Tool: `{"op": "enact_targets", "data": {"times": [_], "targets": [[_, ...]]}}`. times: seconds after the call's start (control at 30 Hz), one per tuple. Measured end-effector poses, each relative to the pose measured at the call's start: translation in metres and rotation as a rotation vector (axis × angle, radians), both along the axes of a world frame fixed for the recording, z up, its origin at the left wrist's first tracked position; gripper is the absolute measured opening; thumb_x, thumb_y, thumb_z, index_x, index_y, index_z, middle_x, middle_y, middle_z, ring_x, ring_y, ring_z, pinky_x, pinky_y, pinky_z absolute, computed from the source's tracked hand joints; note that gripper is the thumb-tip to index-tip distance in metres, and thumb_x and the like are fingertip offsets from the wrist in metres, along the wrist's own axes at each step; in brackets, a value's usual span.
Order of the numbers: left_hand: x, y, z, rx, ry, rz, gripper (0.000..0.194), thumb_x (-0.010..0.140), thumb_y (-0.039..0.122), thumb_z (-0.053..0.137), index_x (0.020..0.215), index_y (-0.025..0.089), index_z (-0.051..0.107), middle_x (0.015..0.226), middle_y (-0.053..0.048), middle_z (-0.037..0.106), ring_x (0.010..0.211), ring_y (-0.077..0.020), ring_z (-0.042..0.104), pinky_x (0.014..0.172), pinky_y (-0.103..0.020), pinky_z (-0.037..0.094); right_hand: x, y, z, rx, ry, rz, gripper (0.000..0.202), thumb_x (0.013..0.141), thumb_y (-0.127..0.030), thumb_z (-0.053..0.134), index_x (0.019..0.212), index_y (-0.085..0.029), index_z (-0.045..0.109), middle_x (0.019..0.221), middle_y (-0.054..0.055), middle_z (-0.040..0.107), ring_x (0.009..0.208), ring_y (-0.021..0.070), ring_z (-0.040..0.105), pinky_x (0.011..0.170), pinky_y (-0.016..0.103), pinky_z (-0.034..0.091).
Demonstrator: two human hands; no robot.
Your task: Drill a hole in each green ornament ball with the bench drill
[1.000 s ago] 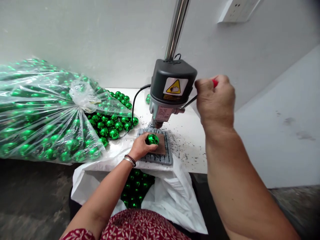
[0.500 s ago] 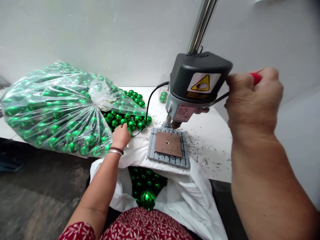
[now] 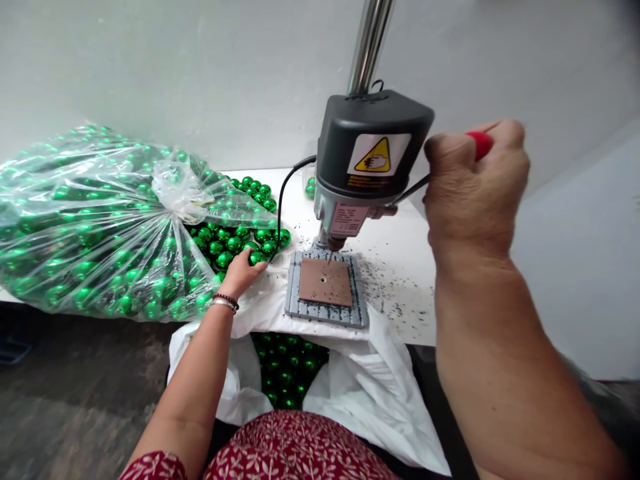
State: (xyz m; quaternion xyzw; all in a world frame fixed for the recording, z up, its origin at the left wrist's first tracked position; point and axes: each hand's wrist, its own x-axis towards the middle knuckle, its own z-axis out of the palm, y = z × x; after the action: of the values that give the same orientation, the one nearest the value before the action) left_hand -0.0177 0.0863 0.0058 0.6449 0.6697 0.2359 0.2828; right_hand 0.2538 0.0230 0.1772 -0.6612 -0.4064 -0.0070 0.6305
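Note:
Beside the loose shiny green balls (image 3: 223,259), my left hand (image 3: 242,275) has its thumb and fingers around one green ball (image 3: 257,258) at the front of the pile. My right hand (image 3: 475,193) is wrapped around the red-knobbed lever (image 3: 481,144) of a small drill press (image 3: 376,147). Its thin bit (image 3: 330,257) hangs above a brown square pad (image 3: 327,293) with a small hole in it, on the grey slotted base (image 3: 361,319). In front, a white bag (image 3: 350,387) lies open with several green balls (image 3: 286,367) inside.
A large clear plastic bag (image 3: 100,233) full of green balls fills the left of the white table (image 3: 395,247). Dark shavings (image 3: 385,283) lie around the base. A black cord (image 3: 283,193) loops from the drill head, and a clear container (image 3: 310,183) with green balls stands behind.
A green ball seen above the white bag's opening has dropped out of sight among the others. My left hand's thumb has spread around a ball. The whole view has shifted slightly.

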Motion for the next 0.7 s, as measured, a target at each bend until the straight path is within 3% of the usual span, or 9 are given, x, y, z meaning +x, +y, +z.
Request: {"op": "enact_targets", "data": {"times": [0.13,0.23,0.3,0.47,0.7], "targets": [[0.012,-0.013,0.006,-0.217,-0.696,0.049,0.040,0.084,0.043,0.068,0.117,0.020,0.061,0.092,-0.003,0.069,0.070,-0.0137,0.066,0.062,-0.023,0.047,-0.003,-0.003,0.003,0.000,-0.006,0.006,0.018,0.092,-0.020,0.055,0.081,-0.018,0.041,0.072,-0.007,0.043,0.067,0.0027,0.035,0.075,0.025,0.036],[0.029,-0.023,0.007,-0.402,-0.963,-0.010,0.033,0.084,0.048,0.070,0.097,0.020,0.061,0.085,-0.003,0.066,0.066,-0.0113,0.064,0.058,-0.022,0.047,-0.004,-0.004,0.003,0.007,0.002,0.037,0.017,0.092,-0.018,0.053,0.081,-0.017,0.041,0.073,-0.007,0.044,0.068,0.0024,0.035,0.073,0.024,0.034],[0.042,-0.028,0.005,-0.448,-1.001,-0.026,0.033,0.083,0.048,0.072,0.095,0.019,0.061,0.084,-0.002,0.066,0.063,-0.0096,0.061,0.057,-0.021,0.047,-0.004,-0.005,0.003,0.013,0.000,0.063,0.016,0.093,-0.018,0.053,0.081,-0.017,0.041,0.072,-0.007,0.044,0.068,0.0025,0.035,0.072,0.023,0.033],[0.070,-0.033,-0.002,-0.370,-0.911,-0.130,0.040,0.081,0.031,0.075,0.117,0.020,0.063,0.090,0.001,0.067,0.058,-0.0047,0.055,0.054,-0.018,0.042,-0.003,-0.006,0.004,0.003,0.009,0.065,0.019,0.093,-0.019,0.055,0.081,-0.017,0.041,0.071,-0.008,0.041,0.068,0.0027,0.034,0.073,0.022,0.033],[0.091,-0.033,0.007,-0.380,-0.703,-0.220,0.054,0.077,0.024,0.074,0.129,0.019,0.059,0.085,0.001,0.066,0.055,-0.0069,0.058,0.049,-0.019,0.041,-0.002,-0.008,0.007,0.005,0.017,0.088,0.028,0.094,-0.022,0.058,0.077,-0.020,0.036,0.070,-0.007,0.041,0.069,0.0047,0.033,0.074,0.021,0.034]]}}
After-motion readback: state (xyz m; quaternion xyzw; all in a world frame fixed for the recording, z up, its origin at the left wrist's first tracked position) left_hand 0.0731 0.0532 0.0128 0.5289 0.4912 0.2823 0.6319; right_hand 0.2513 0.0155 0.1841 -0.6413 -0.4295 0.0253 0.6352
